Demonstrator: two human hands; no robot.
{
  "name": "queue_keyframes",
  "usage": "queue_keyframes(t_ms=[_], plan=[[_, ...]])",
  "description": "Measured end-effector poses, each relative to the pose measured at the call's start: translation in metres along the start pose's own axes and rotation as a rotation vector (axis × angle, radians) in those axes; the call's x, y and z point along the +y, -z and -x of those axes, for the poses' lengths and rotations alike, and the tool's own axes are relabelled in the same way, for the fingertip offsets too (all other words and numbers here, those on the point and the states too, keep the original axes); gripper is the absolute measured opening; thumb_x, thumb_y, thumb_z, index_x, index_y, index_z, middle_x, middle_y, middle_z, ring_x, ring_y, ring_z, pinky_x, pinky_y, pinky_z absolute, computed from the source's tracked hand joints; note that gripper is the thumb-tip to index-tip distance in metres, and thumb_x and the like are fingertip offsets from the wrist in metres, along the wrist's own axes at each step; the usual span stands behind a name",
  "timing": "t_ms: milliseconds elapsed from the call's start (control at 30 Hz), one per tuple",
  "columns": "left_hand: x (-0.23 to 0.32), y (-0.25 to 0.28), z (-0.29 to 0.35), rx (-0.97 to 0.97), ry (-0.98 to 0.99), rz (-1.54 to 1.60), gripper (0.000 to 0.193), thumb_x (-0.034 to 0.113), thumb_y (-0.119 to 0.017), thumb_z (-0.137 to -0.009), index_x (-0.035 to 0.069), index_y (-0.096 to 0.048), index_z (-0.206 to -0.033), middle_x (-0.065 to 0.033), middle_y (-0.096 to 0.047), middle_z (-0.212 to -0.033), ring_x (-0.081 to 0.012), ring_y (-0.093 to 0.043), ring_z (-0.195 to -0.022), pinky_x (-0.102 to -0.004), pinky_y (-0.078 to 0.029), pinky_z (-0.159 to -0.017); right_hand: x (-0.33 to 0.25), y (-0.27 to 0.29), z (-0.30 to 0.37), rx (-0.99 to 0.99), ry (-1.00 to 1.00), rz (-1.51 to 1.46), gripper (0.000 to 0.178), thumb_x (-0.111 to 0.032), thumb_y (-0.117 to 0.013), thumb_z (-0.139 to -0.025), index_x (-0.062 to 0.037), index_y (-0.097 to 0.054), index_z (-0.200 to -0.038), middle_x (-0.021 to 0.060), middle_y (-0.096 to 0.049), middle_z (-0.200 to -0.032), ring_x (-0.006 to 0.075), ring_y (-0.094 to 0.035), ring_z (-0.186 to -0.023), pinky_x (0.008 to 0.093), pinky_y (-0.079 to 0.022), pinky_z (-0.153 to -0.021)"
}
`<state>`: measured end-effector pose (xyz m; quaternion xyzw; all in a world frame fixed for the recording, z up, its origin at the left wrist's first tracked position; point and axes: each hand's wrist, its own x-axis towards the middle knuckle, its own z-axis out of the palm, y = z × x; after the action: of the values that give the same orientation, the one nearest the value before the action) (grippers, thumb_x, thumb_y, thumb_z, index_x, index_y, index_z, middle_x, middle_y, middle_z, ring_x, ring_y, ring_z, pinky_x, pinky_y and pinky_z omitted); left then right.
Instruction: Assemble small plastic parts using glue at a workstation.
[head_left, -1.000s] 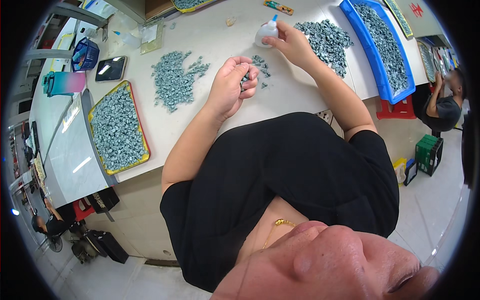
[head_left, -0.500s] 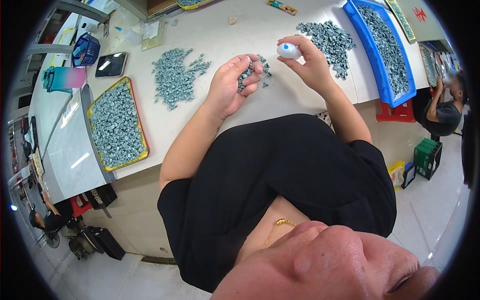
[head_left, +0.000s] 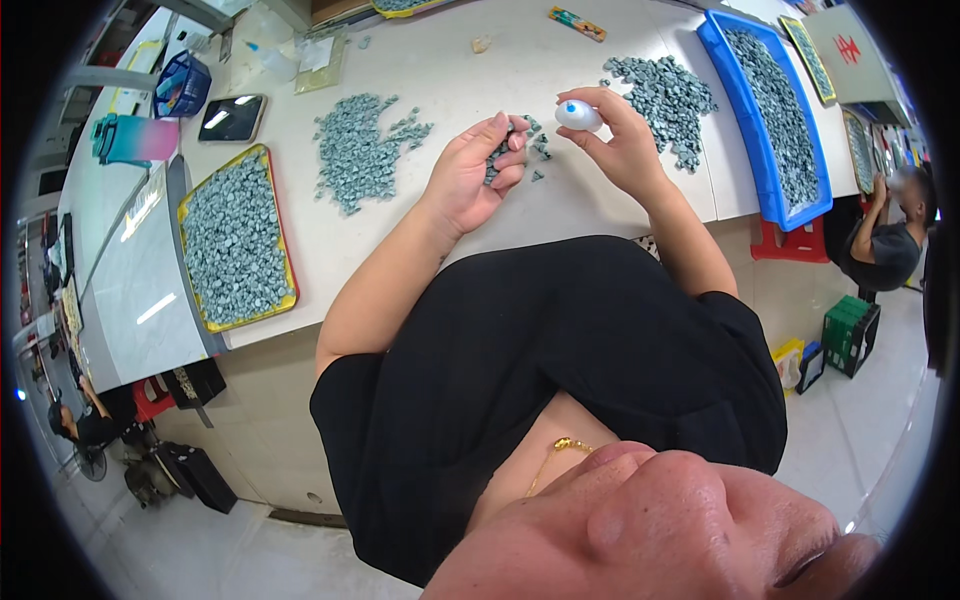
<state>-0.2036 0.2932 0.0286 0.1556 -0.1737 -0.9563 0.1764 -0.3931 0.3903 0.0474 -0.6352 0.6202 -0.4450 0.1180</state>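
Observation:
My left hand (head_left: 472,175) is closed around several small grey-green stones (head_left: 497,160), its thumb lying over them. Between thumb and fingers, my right hand (head_left: 625,145) holds a small white squeeze bottle (head_left: 583,117) with its blue tip turned upward. A few loose stones (head_left: 541,142) lie on the white table between the two hands. To the left of my left hand spreads one pile of stones (head_left: 358,160). Another, darker-looking pile (head_left: 668,105) lies just beyond my right hand.
A yellow-and-red tray (head_left: 292,270) full of stones sits at the left table edge, a long blue bin (head_left: 770,190) of stones at the right. A phone (head_left: 231,118), a teal-and-pink bottle (head_left: 140,138) and a blue basket (head_left: 182,85) stand left. A person (head_left: 890,235) sits far right.
The whole view has shifted slightly. Both hands keep their holds and stay almost in place, with the bottle still raised beside the loose stones.

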Motion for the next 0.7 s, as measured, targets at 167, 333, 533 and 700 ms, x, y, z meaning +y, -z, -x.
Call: queue_keyframes(t_ms=[167,333,533,700], plan=[[0.001,-0.001,0.000,0.039,-0.036,-0.062,0.022,0.019,-0.048,-0.098,-0.001,-0.053,-0.107,-0.0040,-0.050,-0.088,-0.0056,-0.035,-0.061,-0.0174,-0.028,-0.047,0.000,-0.002,0.002,-0.022,-0.089,-0.099,0.034,-0.012,-0.070,-0.082,-0.0080,-0.057,-0.113,0.0098,-0.065,-0.101,0.0252,-0.064,-0.091,0.0322,-0.050,-0.078],[0.002,-0.003,0.001,0.070,-0.051,-0.050,0.019,0.015,-0.052,-0.096,-0.001,-0.056,-0.106,-0.0021,-0.052,-0.085,-0.0058,-0.035,-0.060,-0.0182,-0.027,-0.047,0.003,0.001,0.001,-0.067,-0.036,0.007,0.035,-0.012,-0.069,-0.082,-0.0081,-0.056,-0.114,0.0109,-0.065,-0.102,0.0279,-0.064,-0.093,0.0344,-0.051,-0.079],[-0.001,0.002,-0.002,0.067,-0.110,-0.010,0.022,0.016,-0.054,-0.095,-0.002,-0.055,-0.108,-0.0027,-0.052,-0.082,-0.0056,-0.034,-0.058,-0.0190,-0.025,-0.045,0.003,0.006,0.000,-0.051,0.073,0.127,0.040,-0.009,-0.071,-0.078,-0.0089,-0.057,-0.115,0.0112,-0.064,-0.098,0.0300,-0.061,-0.090,0.0372,-0.049,-0.078],[0.001,0.008,-0.003,0.072,-0.094,0.001,0.026,0.015,-0.055,-0.095,-0.003,-0.055,-0.114,-0.0034,-0.054,-0.085,-0.0059,-0.035,-0.059,-0.0188,-0.027,-0.046,0.002,0.013,0.000,0.032,0.108,0.311,0.038,-0.008,-0.072,-0.075,-0.0096,-0.059,-0.110,0.0090,-0.065,-0.093,0.0275,-0.061,-0.086,0.0365,-0.047,-0.076]])
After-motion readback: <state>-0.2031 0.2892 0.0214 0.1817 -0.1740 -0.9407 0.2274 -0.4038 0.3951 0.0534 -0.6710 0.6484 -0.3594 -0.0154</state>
